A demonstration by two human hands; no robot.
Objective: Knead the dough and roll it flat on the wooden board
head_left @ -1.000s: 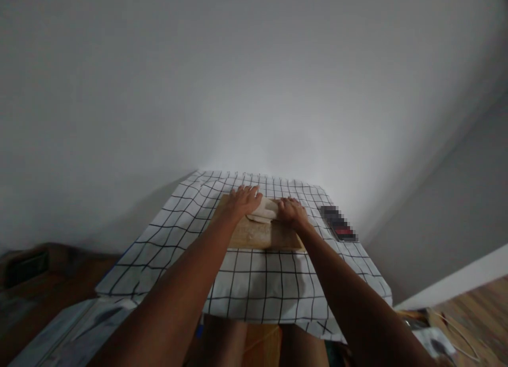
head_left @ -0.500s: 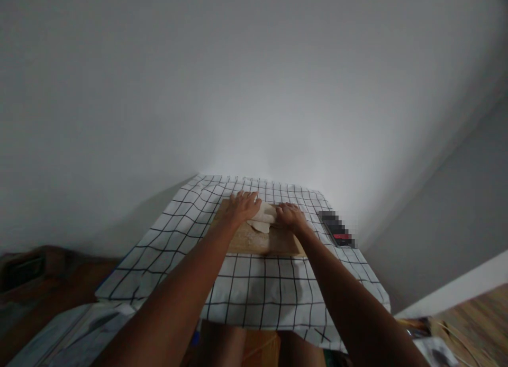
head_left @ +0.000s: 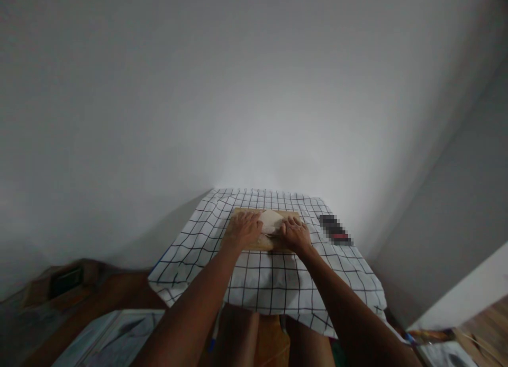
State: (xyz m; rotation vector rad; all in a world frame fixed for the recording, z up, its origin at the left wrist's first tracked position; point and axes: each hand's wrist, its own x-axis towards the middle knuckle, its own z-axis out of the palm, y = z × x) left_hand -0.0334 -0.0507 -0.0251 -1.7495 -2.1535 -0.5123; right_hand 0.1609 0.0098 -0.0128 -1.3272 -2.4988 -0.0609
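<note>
Hands (head_left: 246, 228) drew back from the board's (head_left: 257, 244) far edge, flanking dough (head_left: 271, 218).

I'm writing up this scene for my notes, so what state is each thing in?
Dough: pale, between the hands, on the board
Board: lying flat, partly covered
Tablecloth: spread out, slightly creased
Left hand: at the dough's left side, grip unclear
Right hand: at its right side, grip unclear
Dark item: lying down, blurred out
</note>
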